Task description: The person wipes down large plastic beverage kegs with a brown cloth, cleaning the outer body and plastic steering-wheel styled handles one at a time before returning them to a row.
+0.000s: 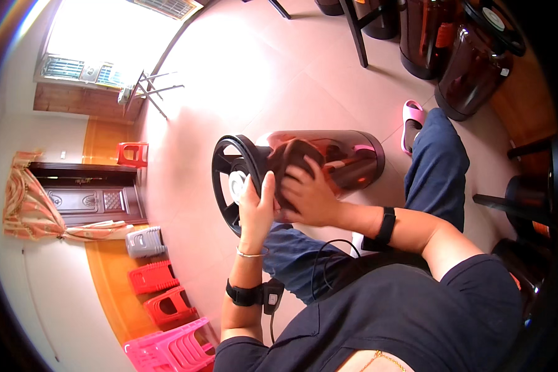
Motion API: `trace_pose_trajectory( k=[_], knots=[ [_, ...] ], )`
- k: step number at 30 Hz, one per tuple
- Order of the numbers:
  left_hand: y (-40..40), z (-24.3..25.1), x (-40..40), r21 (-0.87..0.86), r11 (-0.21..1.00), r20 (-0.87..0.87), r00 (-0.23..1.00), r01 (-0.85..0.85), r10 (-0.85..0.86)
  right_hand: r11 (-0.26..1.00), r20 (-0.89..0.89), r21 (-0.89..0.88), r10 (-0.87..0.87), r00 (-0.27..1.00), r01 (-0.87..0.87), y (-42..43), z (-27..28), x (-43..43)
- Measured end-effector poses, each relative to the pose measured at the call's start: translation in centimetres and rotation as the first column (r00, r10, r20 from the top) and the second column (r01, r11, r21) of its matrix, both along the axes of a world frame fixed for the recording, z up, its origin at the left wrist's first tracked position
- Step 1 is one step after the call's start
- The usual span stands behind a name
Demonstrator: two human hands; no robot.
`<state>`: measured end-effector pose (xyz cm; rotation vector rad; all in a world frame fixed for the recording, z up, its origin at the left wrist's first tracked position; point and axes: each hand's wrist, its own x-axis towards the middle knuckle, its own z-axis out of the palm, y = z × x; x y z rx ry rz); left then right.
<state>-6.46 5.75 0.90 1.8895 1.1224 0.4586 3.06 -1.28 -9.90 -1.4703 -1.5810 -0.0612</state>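
Note:
A large brown see-through jar [348, 158] is before me, its base toward the right of the picture and its top toward the left. I cannot tell whether it is upright or tilted. At the top is a wide black spoked ring [221, 204] around a white round cap [236, 186]. My left hand [255, 204] grips the near side of this ring, with some fingers hidden. On the jar's shoulder, my right hand [309, 195] presses a dark brown cloth [297, 151], its fingers spread over it and slightly blurred.
More brown jars [474, 69] stand at upper right beside black furniture legs [355, 37]. Red plastic stools [156, 276], a grey one [144, 242] and a pink one [172, 346] line the left wall. A folding stand [151, 90] is near the bright window. A cable [314, 269] crosses my lap.

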Motion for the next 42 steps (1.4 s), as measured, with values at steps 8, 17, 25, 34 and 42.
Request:
trace_pose_trajectory(
  k=[8, 17, 25, 34, 42],
  knots=[
    [-0.7, 2.0, -0.2, -0.324, 0.942, 0.099, 0.987, -0.09, 0.128, 0.97, -0.148, 0.133, 0.224, 0.963, -0.205, -1.4, -5.4, 3.0],
    [0.7, 1.7, -2.3, -0.165, 0.97, -0.001, 0.984, -0.178, 0.181, 0.752, -0.613, -0.65, -0.434, 0.66, -0.109, 3.7, -12.1, 7.3],
    [5.1, 1.0, -4.9, -0.132, 0.955, -0.053, 0.964, -0.266, 0.261, 0.983, -0.509, -0.18, -0.064, 0.858, -0.033, 6.1, -8.7, 2.5],
    [10.1, 0.3, -6.0, -0.299, 0.875, 0.014, 0.915, -0.38, 0.403, 0.327, -0.404, -0.915, -0.725, 0.557, -0.237, 1.7, -30.3, 15.2],
    [11.6, 1.5, -2.6, -0.541, 0.739, 0.157, 0.815, -0.401, 0.557, 0.818, -0.526, -0.401, -0.574, 0.628, 0.412, 6.4, -19.4, 7.3]
  ],
)
